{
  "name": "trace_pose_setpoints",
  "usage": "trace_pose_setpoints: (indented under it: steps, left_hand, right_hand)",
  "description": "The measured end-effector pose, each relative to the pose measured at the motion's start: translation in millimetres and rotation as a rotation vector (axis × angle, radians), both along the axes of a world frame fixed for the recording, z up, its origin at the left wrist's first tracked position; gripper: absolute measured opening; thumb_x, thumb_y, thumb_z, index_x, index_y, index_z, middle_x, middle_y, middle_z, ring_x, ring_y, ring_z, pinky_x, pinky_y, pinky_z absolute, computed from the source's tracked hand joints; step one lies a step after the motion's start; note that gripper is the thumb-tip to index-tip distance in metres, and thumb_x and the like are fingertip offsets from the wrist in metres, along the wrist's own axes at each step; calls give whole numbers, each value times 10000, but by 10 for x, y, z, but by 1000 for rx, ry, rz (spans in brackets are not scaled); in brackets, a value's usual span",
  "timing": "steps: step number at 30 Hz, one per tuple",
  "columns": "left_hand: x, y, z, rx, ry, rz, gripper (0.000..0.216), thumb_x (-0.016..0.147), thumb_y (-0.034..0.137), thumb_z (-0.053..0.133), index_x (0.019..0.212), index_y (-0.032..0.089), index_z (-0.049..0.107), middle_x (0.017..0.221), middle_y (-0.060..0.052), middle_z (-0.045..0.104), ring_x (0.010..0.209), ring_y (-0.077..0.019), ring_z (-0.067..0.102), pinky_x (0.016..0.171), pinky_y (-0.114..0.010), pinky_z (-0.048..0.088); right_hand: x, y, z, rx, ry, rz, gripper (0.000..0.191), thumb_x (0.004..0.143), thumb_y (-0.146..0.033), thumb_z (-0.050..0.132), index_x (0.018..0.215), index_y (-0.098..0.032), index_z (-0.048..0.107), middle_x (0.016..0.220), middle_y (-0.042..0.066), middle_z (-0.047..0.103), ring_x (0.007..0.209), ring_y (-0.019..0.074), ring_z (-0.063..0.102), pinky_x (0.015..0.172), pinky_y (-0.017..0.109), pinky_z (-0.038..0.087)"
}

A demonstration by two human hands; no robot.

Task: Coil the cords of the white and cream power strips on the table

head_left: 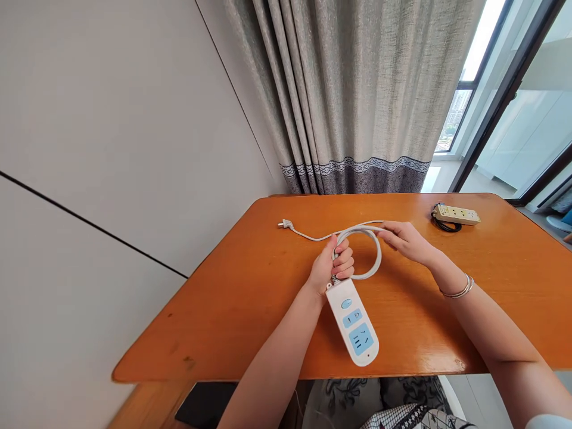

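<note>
So, leftmost, the plug (286, 224) lay on the table (223, 298), beyond the white power strip (352, 322) and off to its left. Next came the left hand (328, 265), wrapped in a fist round the gathered white cable (379, 256) right at the strip's cord end, thumb up, forearm slanting in from the strip's near left. The strip itself pointed back at the person, sockets up; couldn't tell if it rested on the wood. I'd guess light, hard plastic, a bit slick, so the body was probably the steadier grip. The cable looked bendy but springy, with a loop bowing out right of the strip. Beyond that loop, the right hand (409, 240) reached in, fingers stretched along the cable, palm turned down; no idea if they were actually pinching it. Farthest right of the strip sat a cream power strip (458, 214)
</note>
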State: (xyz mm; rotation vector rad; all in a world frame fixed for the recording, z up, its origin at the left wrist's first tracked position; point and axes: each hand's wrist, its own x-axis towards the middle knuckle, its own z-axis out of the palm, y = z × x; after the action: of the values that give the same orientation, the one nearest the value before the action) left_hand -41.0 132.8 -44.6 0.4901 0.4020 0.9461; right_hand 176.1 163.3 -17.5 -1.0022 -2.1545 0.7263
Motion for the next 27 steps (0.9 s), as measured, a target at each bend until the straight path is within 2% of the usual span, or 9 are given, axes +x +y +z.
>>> trace_pose_setpoints:
  steps: [3, 6, 9, 13, 16, 18, 21, 24, 27]
  left_hand:
    - [-35, -35, 29, -2, -45, 74, 465, 1009, 473, 430, 659, 207, 279, 498, 113, 109, 357, -45, 62, 324, -120, 183]
    - [-35, -56, 57, 29, -59, 200, 452, 1019, 455, 413, 663, 203, 293, 499, 106, 144, 355, -46, 86, 331, -123, 188]
    - [-34, -58, 81, 40, -65, 267, 449, 1018, 442, 427, 663, 201, 293, 502, 102, 144, 348, -46, 103, 337, -131, 189]
    - [-53, -63, 90, 52, -76, 243, 443, 1024, 440, 405, 665, 203, 295, 504, 100, 139, 350, -51, 96, 337, -138, 197]
    - [-77, -72, 83, 57, -68, 192, 425, 1028, 458, 371, 687, 206, 345, 497, 103, 149, 354, -55, 68, 328, -136, 191]
    - [-89, -76, 78, 58, -69, 163, 415, 1033, 457, 342, 705, 206, 376, 491, 105, 163, 354, -55, 48, 320, -133, 179]
    - [-90, -83, 70, 72, -97, 145, 425, 1041, 431, 312, 684, 203, 349, 484, 102, 204, 356, -48, 30, 315, -126, 178]
    - [-72, -95, 58, 87, -106, 130, 434, 1040, 418, 313, 664, 201, 307, 490, 89, 293, 356, -39, 23, 311, -126, 188]
    - [-49, -106, 43, 87, -87, 157, 426, 1036, 407, 331, 668, 195, 302, 589, 46, 499, 355, -25, 38, 310, -134, 214]
  right_hand:
    - [-38, 28, -130, -12, 69, -11, 523, 991, -594, 359, 908, -159, 635, 636, -34, 445, 606, 122, 404, 582, 252, 342]
    - [-149, 5, -261, -118, 149, 68, 606, 993, -650, 261, 965, -156, 612, 677, -28, 432, 615, 126, 404, 593, 264, 375]
    - [-272, -33, -320, -218, 215, 111, 574, 952, -692, 357, 968, -166, 587, 731, -14, 479, 633, 126, 440, 606, 269, 404]
    - [-358, -49, -311, -390, 329, 137, 566, 871, -734, 475, 847, -177, 574, 652, -28, 462, 585, 117, 410, 568, 260, 381]
    - [-354, -48, -309, -459, 368, 151, 551, 833, -726, 527, 797, -178, 568, 642, -18, 484, 592, 122, 431, 569, 262, 370]
    - [-334, -45, -314, -486, 358, 152, 534, 842, -704, 519, 783, -175, 570, 620, -20, 469, 583, 123, 422, 549, 260, 337]
    - [-303, -28, -312, -485, 343, 157, 592, 876, -736, 416, 751, -175, 561, 564, -49, 361, 531, 110, 308, 508, 263, 246]
    - [-299, 6, -305, -482, 390, 124, 668, 849, -817, 365, 729, -181, 532, 578, -66, 284, 522, 95, 204, 498, 264, 184]
    - [-329, 34, -332, -490, 429, 79, 662, 841, -819, 388, 761, -181, 544, 590, -64, 296, 520, 95, 216, 494, 263, 195]
